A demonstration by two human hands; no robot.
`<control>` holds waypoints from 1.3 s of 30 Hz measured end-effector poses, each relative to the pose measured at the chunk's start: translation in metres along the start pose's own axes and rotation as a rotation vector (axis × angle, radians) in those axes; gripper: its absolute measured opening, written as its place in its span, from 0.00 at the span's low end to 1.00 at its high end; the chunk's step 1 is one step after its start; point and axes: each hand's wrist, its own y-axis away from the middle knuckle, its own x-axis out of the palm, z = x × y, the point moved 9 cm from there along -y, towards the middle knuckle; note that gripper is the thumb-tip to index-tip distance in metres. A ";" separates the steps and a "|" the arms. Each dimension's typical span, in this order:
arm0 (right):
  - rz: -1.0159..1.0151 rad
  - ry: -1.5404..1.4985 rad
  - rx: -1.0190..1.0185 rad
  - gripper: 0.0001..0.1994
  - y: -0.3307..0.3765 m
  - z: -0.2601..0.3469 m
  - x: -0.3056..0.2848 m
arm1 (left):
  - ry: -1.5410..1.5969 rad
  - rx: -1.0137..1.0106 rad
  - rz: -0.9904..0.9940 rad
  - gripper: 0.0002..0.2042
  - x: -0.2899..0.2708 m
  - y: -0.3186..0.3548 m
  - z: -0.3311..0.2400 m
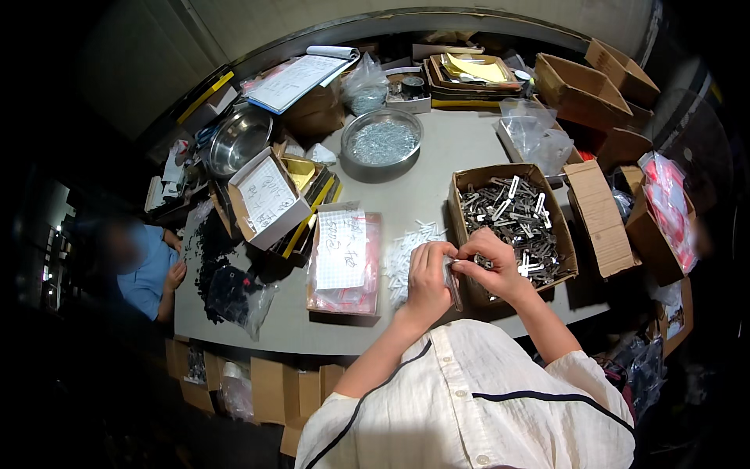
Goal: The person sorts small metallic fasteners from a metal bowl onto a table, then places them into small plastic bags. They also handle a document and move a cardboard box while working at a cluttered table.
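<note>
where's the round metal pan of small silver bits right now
In the head view, the pan sits on the grey table, up and left of both hands, far of the cardboard box of metal parts and right of the empty steel bowl.

**Colour rundown of our bench, mostly grey and brown**

We see a pale grey table point(437, 168) under everything. Our shirt point(476, 399) is off-white with thin dark piping lines. The cardboard box point(512, 223) in front of us is plain brown, filled with dull silver and white metal pieces point(512, 215). The little pile of tubes point(406, 250) next to it is white. The two round bowls are shiny steel, one point(383, 144) holding silvery grey bits. We've got a pink-red bag point(344, 262) with a white handwritten slip on top, another pink bag point(670, 205) far right, yellow sheets point(475, 70) in a tray up top, and a person in a blue shirt point(144, 270) on the left.
</note>
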 end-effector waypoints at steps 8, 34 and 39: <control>0.222 0.359 0.186 0.10 -0.005 -0.012 0.016 | 0.631 -0.565 0.291 0.13 0.057 0.048 0.067; 0.183 0.055 0.201 0.10 -0.024 -0.002 0.009 | 0.699 -0.580 0.129 0.12 -0.018 0.000 0.055; 0.194 -0.020 0.317 0.11 -0.017 -0.009 0.021 | 0.671 -0.535 -0.059 0.06 -0.034 0.004 0.054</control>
